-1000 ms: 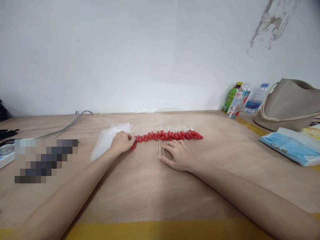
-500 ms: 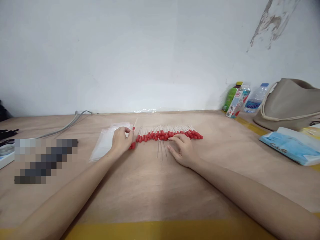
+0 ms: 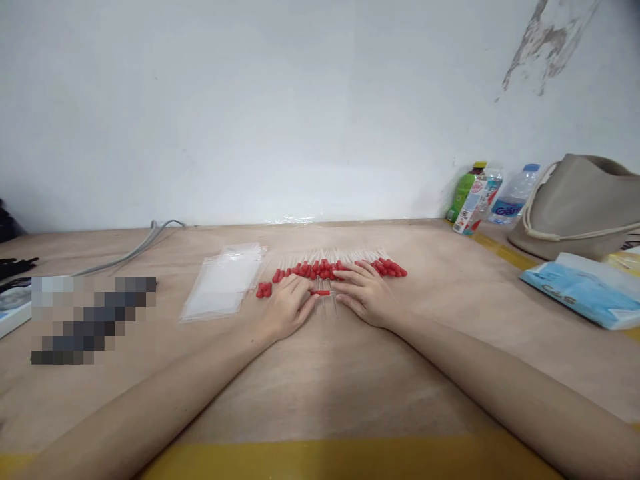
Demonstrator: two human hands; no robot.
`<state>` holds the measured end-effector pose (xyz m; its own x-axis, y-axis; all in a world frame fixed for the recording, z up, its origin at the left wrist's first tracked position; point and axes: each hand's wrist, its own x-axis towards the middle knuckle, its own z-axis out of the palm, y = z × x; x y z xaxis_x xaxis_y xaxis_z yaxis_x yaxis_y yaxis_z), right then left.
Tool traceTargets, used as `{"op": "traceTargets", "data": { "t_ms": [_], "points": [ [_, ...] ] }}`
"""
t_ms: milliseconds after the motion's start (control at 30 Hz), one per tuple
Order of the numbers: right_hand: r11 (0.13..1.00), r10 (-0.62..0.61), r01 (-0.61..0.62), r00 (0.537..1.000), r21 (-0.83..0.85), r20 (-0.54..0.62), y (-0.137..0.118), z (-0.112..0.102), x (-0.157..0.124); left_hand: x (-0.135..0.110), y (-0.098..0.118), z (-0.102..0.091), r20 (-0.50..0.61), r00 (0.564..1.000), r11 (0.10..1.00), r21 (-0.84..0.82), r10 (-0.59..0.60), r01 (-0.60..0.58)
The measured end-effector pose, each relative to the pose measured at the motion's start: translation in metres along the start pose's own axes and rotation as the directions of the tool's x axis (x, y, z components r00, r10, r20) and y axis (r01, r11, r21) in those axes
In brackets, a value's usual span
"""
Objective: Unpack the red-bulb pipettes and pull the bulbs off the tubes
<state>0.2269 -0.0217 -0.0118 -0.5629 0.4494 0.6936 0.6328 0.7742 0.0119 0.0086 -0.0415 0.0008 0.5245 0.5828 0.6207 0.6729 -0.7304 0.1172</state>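
My left hand (image 3: 290, 307) is closed in a pinch on a thin stick with a red end (image 3: 321, 293), held sideways in front of the row. My right hand (image 3: 367, 293) lies palm down with its fingers stretched and slightly apart, its fingertips close to that stick's far end; whether they touch it I cannot tell. Behind both hands runs a row of red-ended pale sticks (image 3: 313, 269), pale ends toward the wall, partly covered by my right fingers. Several thin wire-like pieces (image 3: 325, 305) lie between my hands. Two or more red ends (image 3: 263, 290) sit apart, left of the row.
Clear plastic bags (image 3: 217, 283) lie left of the row. A grey cable (image 3: 130, 255) and a blurred-out dark object (image 3: 95, 320) are further left. At the right stand bottles (image 3: 465, 193), a beige bag (image 3: 580, 207) and a blue tissue pack (image 3: 575, 287).
My left hand has moved right and nearer, from beside the bags to the middle, turning the red-ended stick from upright to sideways. My right hand has barely shifted.
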Motion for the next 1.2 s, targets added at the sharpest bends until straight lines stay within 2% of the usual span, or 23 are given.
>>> {"op": "traceTargets", "data": {
  "t_ms": [100, 267, 400, 600, 933, 1200],
  "points": [
    [0.997, -0.017, 0.017, 1.000, 0.076, -0.006, -0.001, 0.004, 0.003, 0.002, 0.000, -0.001, -0.008, 1.000, 1.000, -0.014, 0.022, -0.022],
    [0.987, -0.060, 0.064, 0.998, 0.149, -0.032, -0.001, 0.007, 0.002, 0.006, -0.005, 0.006, 0.018, 0.992, 0.992, -0.004, 0.127, -0.127],
    [0.982, -0.063, 0.073, 0.996, 0.174, -0.063, 0.000, 0.010, 0.000, 0.007, -0.008, 0.011, -0.015, 0.985, 0.985, -0.033, 0.172, -0.172],
    [0.970, -0.062, 0.072, 0.997, 0.234, -0.049, -0.002, 0.015, 0.000, 0.007, -0.006, 0.009, 0.012, 0.991, 0.990, -0.028, 0.136, -0.136],
    [0.968, -0.117, 0.137, 0.988, 0.209, -0.104, -0.004, 0.018, 0.000, 0.011, 0.000, -0.002, 0.212, 0.971, 0.993, -0.034, 0.115, -0.111],
    [0.959, -0.168, 0.186, 0.981, 0.214, -0.098, -0.005, 0.016, 0.000, 0.009, 0.000, -0.004, 0.261, 0.959, 0.993, -0.064, 0.111, -0.098]
  ]
}}
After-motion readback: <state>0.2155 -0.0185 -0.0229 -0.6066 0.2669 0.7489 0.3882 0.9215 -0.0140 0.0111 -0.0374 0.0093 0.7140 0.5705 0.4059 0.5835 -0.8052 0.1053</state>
